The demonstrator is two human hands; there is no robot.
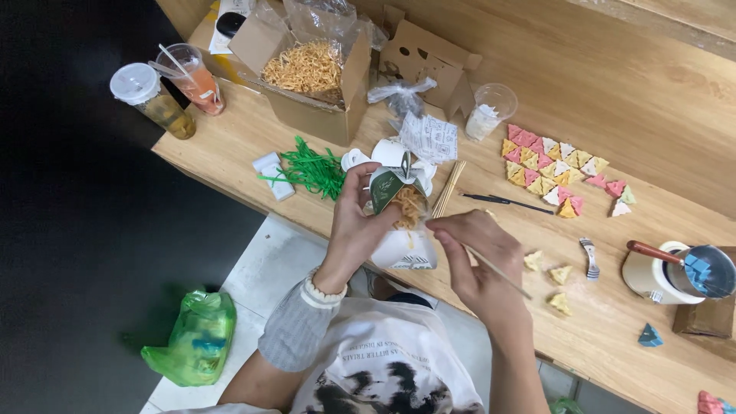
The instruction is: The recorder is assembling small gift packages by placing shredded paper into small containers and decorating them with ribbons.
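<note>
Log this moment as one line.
left hand: holds white box | right hand: holds stick | table: paper triangles

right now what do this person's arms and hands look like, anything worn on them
Both hands are bare, no gloves or rings visible. The left hand has a cream ribbed band at the wrist and a grey striped sleeve cover over the forearm. The right hand and its forearm are uncovered. A white printed t-shirt shows below.

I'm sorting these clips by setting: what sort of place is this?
Probably a craft or gift-packing workbench. On the wooden table lie rows of small folded paper triangles, a cardboard box of shredded paper filler and green paper strips. The hands hold a small white paper box with filler.
</note>
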